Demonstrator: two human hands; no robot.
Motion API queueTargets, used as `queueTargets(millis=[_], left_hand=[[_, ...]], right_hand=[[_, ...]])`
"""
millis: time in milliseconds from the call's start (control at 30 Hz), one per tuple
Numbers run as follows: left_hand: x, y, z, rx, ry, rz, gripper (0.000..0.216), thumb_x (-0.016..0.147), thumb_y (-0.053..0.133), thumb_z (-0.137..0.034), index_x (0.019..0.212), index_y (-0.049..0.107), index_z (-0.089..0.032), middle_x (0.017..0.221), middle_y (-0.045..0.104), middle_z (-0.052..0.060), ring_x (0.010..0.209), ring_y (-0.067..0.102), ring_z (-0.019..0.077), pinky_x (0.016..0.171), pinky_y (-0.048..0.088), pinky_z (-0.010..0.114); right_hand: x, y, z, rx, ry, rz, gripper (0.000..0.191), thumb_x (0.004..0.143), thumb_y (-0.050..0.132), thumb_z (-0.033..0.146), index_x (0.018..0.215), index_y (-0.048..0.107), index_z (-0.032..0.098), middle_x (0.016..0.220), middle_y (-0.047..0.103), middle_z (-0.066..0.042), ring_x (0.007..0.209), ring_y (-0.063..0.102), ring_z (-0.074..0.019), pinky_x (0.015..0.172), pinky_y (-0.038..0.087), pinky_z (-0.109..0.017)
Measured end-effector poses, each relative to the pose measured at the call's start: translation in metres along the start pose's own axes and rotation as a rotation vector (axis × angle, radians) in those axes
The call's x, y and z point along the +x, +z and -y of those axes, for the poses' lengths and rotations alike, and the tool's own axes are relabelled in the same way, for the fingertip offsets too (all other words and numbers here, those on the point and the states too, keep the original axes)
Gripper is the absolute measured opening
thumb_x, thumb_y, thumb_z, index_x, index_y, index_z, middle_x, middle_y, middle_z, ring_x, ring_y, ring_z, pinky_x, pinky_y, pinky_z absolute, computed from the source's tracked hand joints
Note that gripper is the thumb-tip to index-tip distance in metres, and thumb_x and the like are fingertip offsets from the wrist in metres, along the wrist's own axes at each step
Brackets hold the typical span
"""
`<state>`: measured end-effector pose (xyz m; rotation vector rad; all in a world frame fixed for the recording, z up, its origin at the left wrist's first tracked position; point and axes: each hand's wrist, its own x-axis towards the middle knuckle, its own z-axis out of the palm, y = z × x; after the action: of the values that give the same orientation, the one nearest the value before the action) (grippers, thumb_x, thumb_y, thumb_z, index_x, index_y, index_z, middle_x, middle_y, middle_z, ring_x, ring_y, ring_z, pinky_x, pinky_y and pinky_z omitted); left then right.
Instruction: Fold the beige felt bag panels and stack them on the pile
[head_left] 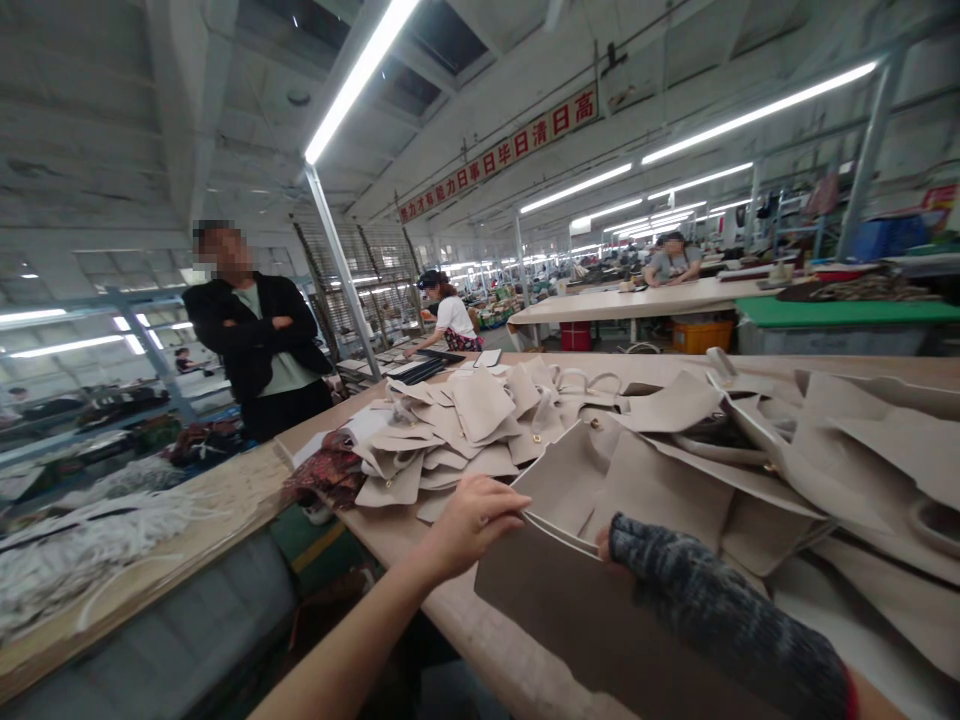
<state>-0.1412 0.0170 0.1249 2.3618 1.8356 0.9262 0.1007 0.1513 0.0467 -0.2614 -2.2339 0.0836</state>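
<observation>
Directly in front of me is a taupe bag (555, 610), its pale top edge running between my two hands. My left hand (480, 520), bare, pinches the left corner of that edge between thumb and fingers. Farther right along the same edge, my right hand (637, 548) in a dark grey knitted glove grips the rim; most of its fingers are hidden. Just beyond, more beige bags (667, 490) lie overlapping, some with handles and small gold-coloured fittings. A heap of beige flat pieces (480, 405) spreads to the left of them.
A reddish patterned cloth (326, 470) lies at the table's left edge. On a lower side table rest bundled white strips (112, 545). A person with folded arms (255, 330) stands at the left; another person (454, 315) works behind the table. A green-topped bench (840, 312) stands behind.
</observation>
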Motion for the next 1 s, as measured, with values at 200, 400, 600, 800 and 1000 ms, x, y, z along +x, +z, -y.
queueTargets(millis=[200, 400, 600, 800, 1000], left_hand=[[0.000, 0.001, 0.002, -0.185, -0.028, 0.130, 0.031, 0.090, 0.053, -0.037, 0.102, 0.071, -0.016, 0.091, 0.070, 0.010, 0.082, 0.063, 0.0175, 0.073, 0.048, 0.023], [0.001, 0.008, -0.001, -0.239, -0.109, 0.119, 0.025, 0.087, 0.056, -0.031, 0.093, 0.073, -0.014, 0.083, 0.070, 0.008, 0.076, 0.063, 0.0163, 0.070, 0.047, 0.022], [0.003, 0.007, -0.015, -0.188, -0.174, 0.095, 0.019, 0.084, 0.055, -0.023, 0.085, 0.072, -0.015, 0.080, 0.069, 0.006, 0.075, 0.062, 0.0160, 0.069, 0.045, 0.023], [0.001, 0.002, -0.028, -0.071, -0.196, 0.174, 0.015, 0.083, 0.054, -0.015, 0.086, 0.069, -0.016, 0.080, 0.068, 0.003, 0.076, 0.061, 0.0147, 0.069, 0.044, 0.021], [0.011, 0.009, -0.046, 0.116, -0.208, 0.301, 0.020, 0.087, 0.055, -0.020, 0.098, 0.071, -0.019, 0.089, 0.072, 0.005, 0.083, 0.064, 0.0181, 0.073, 0.045, 0.021]], right_hand=[[0.020, -0.025, 0.004, 0.080, -0.079, 0.119, 0.031, 0.080, 0.038, 0.010, 0.087, 0.067, 0.018, 0.084, 0.073, -0.007, 0.077, 0.069, -0.0190, 0.072, 0.057, -0.029], [0.021, -0.028, 0.000, -0.230, -0.130, 0.040, 0.028, 0.081, 0.038, 0.010, 0.083, 0.064, 0.018, 0.076, 0.070, -0.008, 0.067, 0.067, -0.0205, 0.063, 0.053, -0.030], [0.024, -0.022, 0.008, -0.437, 0.000, -0.001, 0.025, 0.088, 0.037, 0.021, 0.073, 0.057, 0.020, 0.065, 0.062, -0.005, 0.056, 0.058, -0.0188, 0.057, 0.043, -0.030], [0.030, -0.020, 0.019, -0.534, -0.023, -0.094, 0.027, 0.087, 0.035, 0.015, 0.069, 0.054, 0.020, 0.061, 0.059, -0.004, 0.054, 0.058, -0.0198, 0.065, 0.045, -0.033], [0.033, -0.020, 0.035, -0.605, -0.029, -0.030, 0.025, 0.082, 0.039, 0.008, 0.068, 0.056, 0.020, 0.060, 0.059, -0.005, 0.058, 0.059, -0.0200, 0.068, 0.047, -0.034]])
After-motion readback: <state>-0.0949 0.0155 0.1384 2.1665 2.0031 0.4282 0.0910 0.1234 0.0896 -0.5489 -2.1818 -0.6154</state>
